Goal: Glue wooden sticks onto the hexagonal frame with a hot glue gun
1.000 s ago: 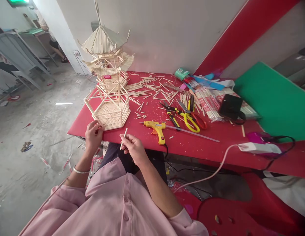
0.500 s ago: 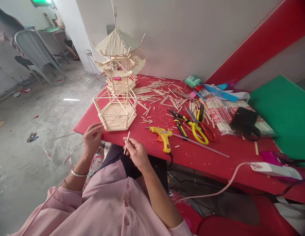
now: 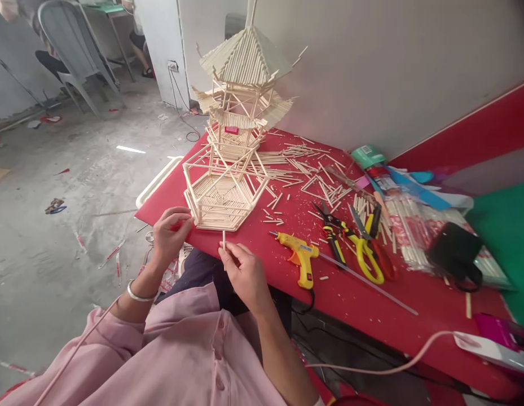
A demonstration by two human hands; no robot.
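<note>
My right hand (image 3: pixel 247 276) pinches a short wooden stick (image 3: pixel 224 239) upright between thumb and fingers. Its top end is at the front edge of a hexagonal stick base (image 3: pixel 221 217) with a low railing frame; whether they touch I cannot tell. My left hand (image 3: pixel 171 237) is closed, with curled fingertips beside the base's front left corner. Anything between those fingertips is hidden. Behind the base rises a tiered pagoda model (image 3: pixel 249 62) of the same pale sticks, with slatted roofs. A yellow hot glue gun (image 3: pixel 302 256) lies right of my right hand, a clear glue stick (image 3: pixel 371 287) reaching out behind it.
Loose sticks (image 3: pixel 304 163) and cut bits litter the red table (image 3: pixel 282 313). Yellow-handled cutters (image 3: pixel 365 259) lie right of the glue gun, near bagged sticks (image 3: pixel 408 237) and a black object (image 3: pixel 454 254). A white power strip (image 3: pixel 492 349) sits at the right edge.
The view has shifted, so the table scene sits further right. My right hand has brought the stick up to the base's front edge. My left hand stays by the corner.
</note>
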